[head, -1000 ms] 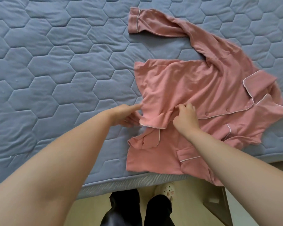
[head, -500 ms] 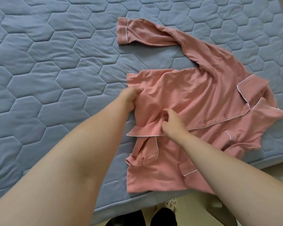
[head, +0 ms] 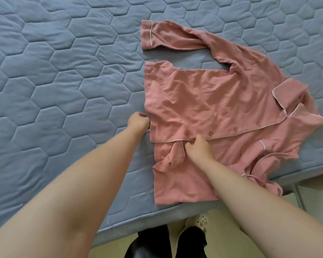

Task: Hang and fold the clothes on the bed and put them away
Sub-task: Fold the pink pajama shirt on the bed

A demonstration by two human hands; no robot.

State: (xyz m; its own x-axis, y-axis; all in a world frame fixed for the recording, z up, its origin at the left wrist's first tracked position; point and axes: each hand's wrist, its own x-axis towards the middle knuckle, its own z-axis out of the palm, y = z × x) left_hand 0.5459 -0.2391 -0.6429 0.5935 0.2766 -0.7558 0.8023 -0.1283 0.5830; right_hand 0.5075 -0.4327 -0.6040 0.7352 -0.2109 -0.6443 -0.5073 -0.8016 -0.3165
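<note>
A pink pyjama shirt (head: pixel 209 101) with white piping lies spread on the blue quilted bed (head: pixel 63 81), collar to the right, one long sleeve (head: pixel 168 34) stretched out at the far side. My left hand (head: pixel 139 121) grips the shirt's left hem edge with curled fingers. My right hand (head: pixel 199 148) pinches the piped front placket just below the row of buttons. A crumpled flap of fabric (head: pixel 172 155) sits between my hands. The shirt's near part reaches the mattress edge.
The mattress edge (head: pixel 157 216) runs across the bottom of the view, with pale floor, my dark trouser legs (head: pixel 175 244) and a light slipper (head: pixel 200 221) below it. The left half of the bed holds only quilted cover.
The upper front panel has been pulled flat and straighter, showing its buttons. My left hand slid along the hem edge; my right hand moved to the placket.
</note>
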